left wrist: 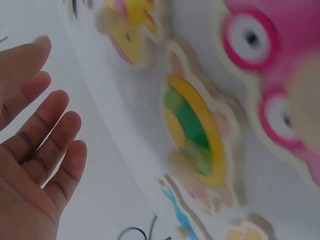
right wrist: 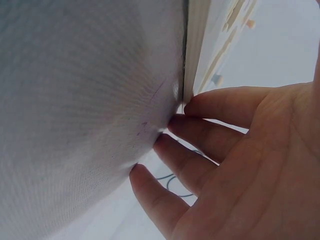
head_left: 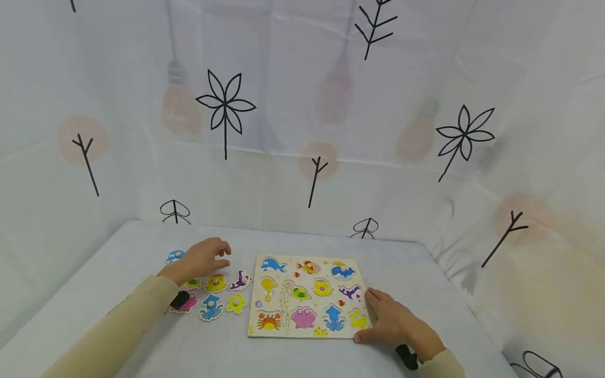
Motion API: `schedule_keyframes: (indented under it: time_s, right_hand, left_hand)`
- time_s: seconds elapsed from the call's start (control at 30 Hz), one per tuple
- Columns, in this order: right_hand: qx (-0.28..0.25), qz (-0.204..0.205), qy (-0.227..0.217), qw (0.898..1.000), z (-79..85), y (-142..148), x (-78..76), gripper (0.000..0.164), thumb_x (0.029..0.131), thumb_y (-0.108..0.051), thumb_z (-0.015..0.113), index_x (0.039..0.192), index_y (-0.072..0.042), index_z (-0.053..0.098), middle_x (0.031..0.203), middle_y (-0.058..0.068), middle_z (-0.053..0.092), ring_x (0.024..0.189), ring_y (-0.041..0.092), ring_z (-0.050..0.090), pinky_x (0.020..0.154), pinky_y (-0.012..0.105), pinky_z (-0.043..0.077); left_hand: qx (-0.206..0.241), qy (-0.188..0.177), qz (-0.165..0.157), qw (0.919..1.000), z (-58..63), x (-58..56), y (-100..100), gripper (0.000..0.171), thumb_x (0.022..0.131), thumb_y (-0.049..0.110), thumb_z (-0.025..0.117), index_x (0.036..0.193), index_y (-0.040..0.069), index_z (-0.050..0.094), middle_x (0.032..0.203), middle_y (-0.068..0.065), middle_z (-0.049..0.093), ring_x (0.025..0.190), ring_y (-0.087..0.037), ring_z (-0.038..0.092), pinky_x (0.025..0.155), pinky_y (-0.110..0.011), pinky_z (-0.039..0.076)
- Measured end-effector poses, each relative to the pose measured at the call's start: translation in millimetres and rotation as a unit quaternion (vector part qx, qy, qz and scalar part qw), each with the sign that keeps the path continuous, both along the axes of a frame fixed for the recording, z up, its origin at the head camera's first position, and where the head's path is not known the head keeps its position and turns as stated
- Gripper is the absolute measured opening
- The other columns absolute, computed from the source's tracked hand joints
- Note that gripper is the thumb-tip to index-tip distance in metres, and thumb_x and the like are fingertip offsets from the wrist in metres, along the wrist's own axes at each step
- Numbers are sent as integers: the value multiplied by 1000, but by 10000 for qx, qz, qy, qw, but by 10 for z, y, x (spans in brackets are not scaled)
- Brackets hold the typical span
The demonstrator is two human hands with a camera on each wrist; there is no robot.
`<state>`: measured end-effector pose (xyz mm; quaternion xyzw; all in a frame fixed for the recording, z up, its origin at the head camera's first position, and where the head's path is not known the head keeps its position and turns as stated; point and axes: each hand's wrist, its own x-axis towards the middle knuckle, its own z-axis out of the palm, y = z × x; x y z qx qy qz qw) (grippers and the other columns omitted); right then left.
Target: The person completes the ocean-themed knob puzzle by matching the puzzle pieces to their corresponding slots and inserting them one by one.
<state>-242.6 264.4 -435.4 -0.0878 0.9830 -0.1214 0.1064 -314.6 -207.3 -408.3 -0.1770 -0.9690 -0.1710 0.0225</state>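
Note:
My left hand hovers over the loose knobbed puzzle pieces left of the board, fingers relaxed, nothing between them. Below and around it are a green-and-yellow turtle piece, a blue piece, a yellow octopus piece and a purple swordfish-like piece. Nearer the front lie a pink piece, partly hidden by the wrist, a blue squid piece and a yellow starfish piece. My right hand touches the wooden puzzle board at its right edge, thumb by the front corner, fingertips pressing the cloth.
Two knobbed pieces, a red-and-yellow fish and a blue whale, sit in the board's back row. White cloth covers the table. A printed white curtain surrounds its back and sides.

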Motion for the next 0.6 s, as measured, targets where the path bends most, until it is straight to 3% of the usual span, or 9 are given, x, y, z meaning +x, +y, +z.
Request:
schedule_keyframes:
  time_s: [0.37, 0.6]
  right_hand:
    - [-41, -46, -46, 10000, 21, -3, -3, 124, 50, -74, 76, 146, -4, 36, 149, 17, 33, 134, 39, 32, 104, 58, 29]
    - [-25, -74, -50, 10000, 16, -13, 6, 125, 50, -73, 76, 146, -4, 36, 149, 17, 33, 134, 38, 32, 104, 59, 29]
  left_hand:
    - [427, -152, 443, 9980, -46, -39, -535, 34, 86, 23, 71, 114, 6, 61, 103, -10, 57, 91, -26, 52, 85, -47, 47]
    - [528, -223, 777, 9953, -109, -37, -765, 32, 86, 20, 72, 111, 5, 62, 104, -14, 58, 93, -29, 52, 86, -50, 46]
